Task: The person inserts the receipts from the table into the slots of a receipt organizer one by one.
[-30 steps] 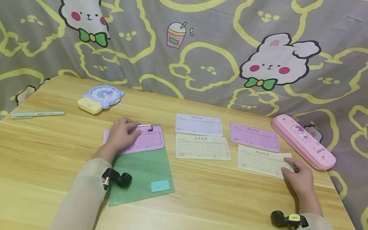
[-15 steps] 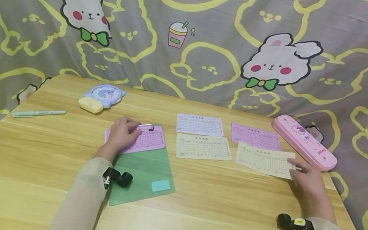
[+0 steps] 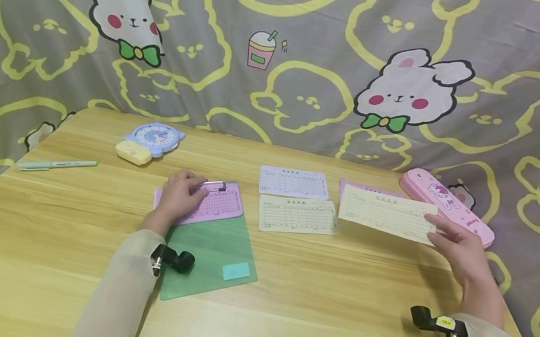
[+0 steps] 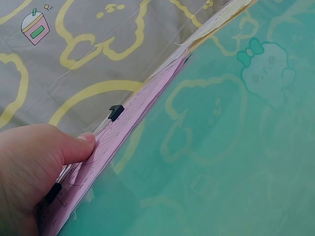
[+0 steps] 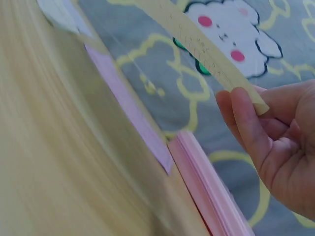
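My right hand (image 3: pixel 462 247) pinches a cream printed form (image 3: pixel 387 213) by its right end, thumb and fingers on either side. The form is off the table, in front of a purple form (image 3: pixel 345 188) that it mostly covers. My left hand (image 3: pixel 180 198) lies at the top of a green translucent clipboard (image 3: pixel 202 259), gripping around its metal clip (image 3: pixel 213 185). In the left wrist view the thumb (image 4: pixel 78 147) bends over the clip wire; the other fingers are mostly hidden. Under the clip lies a pink form (image 3: pixel 217 204).
A white-lilac form (image 3: pixel 294 183) and another cream form (image 3: pixel 296 216) lie mid-table. A pink pencil case (image 3: pixel 445 202) stands at the back right. On the left are a blue round clock-like item (image 3: pixel 153 137), a yellow block-shaped piece (image 3: pixel 133 153) and a green pen (image 3: pixel 58 165).
My right hand has lifted the right-hand cream form off the table, up and slightly left, now overlapping the purple form. My left hand and the clipboard have stayed put.
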Motion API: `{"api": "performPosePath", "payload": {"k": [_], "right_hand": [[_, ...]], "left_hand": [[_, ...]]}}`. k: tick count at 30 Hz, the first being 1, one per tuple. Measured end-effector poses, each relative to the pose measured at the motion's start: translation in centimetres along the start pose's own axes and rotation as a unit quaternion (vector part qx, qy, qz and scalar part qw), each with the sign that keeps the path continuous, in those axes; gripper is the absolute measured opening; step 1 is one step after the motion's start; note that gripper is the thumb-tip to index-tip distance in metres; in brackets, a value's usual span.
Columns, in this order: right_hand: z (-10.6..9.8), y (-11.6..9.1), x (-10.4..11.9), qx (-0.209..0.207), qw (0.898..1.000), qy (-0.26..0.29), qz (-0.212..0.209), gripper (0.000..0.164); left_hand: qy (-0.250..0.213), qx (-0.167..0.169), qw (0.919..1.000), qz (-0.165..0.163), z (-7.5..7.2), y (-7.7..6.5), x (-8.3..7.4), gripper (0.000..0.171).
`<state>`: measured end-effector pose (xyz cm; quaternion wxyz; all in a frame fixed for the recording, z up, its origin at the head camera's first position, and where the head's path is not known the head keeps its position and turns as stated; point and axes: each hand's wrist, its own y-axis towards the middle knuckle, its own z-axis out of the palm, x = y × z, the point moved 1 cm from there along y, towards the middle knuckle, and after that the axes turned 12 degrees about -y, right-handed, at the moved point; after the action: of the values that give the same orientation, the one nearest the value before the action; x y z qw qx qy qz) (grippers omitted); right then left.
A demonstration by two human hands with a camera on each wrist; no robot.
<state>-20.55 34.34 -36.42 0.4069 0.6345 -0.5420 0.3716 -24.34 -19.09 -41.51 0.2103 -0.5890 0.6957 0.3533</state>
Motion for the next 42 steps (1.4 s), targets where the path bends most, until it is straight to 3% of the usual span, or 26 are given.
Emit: {"api": "performPosePath", "payload": {"k": [4, 11, 22, 29, 42], "right_hand": [[2.1, 0.8, 1.4, 0.027, 0.999, -0.001, -0.034, 0.035], [6.4, 2.3, 2.6, 0.065, 0.996, -0.061, -0.025, 0.035], [13.1, 4.1, 4.4, 0.125, 0.989, -0.052, -0.056, 0.033], [17.4, 5.2, 5.3, 0.157, 0.982, -0.052, -0.086, 0.025], [24.3, 5.9, 7.2, 0.192, 0.976, -0.079, -0.067, 0.024]], "left_hand": [[0.002, 0.001, 1.0000, 0.000, 0.0, 0.0, 0.0, 0.036], [0.003, -0.003, 1.0000, 0.003, 0.1, 0.0, 0.1, 0.035], [0.004, -0.007, 0.9999, 0.011, 0.1, 0.0, 0.2, 0.035], [0.007, 0.002, 1.0000, -0.002, 0.1, 0.1, 0.0, 0.035], [0.011, 0.021, 0.9993, -0.030, -0.1, 0.1, -0.3, 0.037]]}}
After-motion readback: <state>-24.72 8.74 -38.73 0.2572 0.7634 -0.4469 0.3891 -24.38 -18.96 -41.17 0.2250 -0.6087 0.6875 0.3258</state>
